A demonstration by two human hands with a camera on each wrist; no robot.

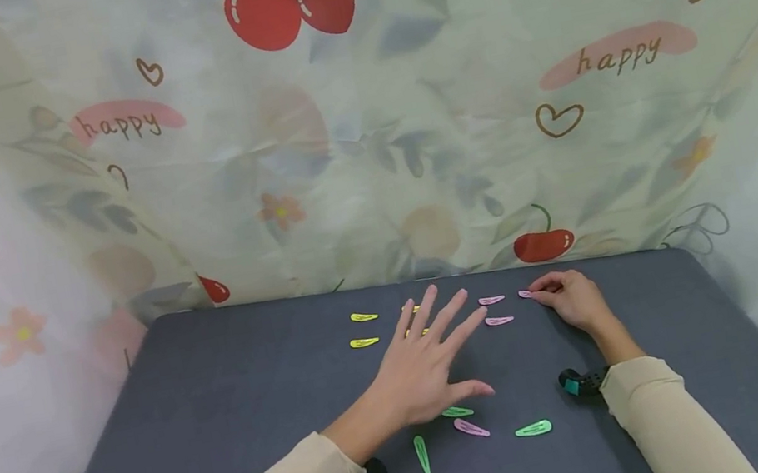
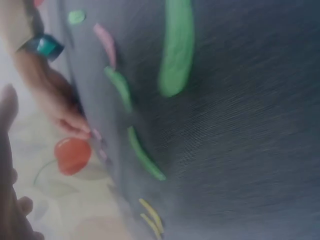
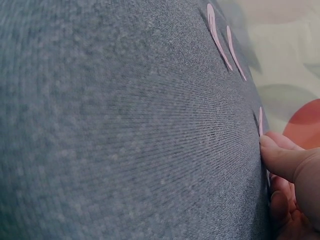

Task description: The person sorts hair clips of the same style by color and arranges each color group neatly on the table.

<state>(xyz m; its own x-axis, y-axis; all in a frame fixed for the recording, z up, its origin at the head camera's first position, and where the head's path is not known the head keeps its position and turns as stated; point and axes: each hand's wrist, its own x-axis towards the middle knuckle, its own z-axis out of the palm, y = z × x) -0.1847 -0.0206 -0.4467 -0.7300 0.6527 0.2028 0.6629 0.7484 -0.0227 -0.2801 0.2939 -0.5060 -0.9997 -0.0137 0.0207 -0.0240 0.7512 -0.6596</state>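
At the far right of the table, my right hand (image 1: 577, 301) pinches the end of a pink hair clip (image 1: 525, 294) between thumb and fingertips. The same clip (image 3: 261, 120) stands out past the thumb in the right wrist view. To its left lie two more pink clips (image 1: 492, 300), one behind the other. My left hand (image 1: 421, 368) is spread wide over the middle of the table, fingers straight and holding nothing. It partly hides yellow clips (image 1: 417, 333) behind it and a green clip (image 1: 458, 411) near its thumb.
Two yellow clips (image 1: 365, 343) lie left of the left hand. Nearer the front are a pink clip (image 1: 471, 427), an upright-lying green clip (image 1: 422, 455) and another green clip (image 1: 533, 429). A patterned curtain (image 1: 348, 149) hangs behind the dark table (image 1: 231, 432).
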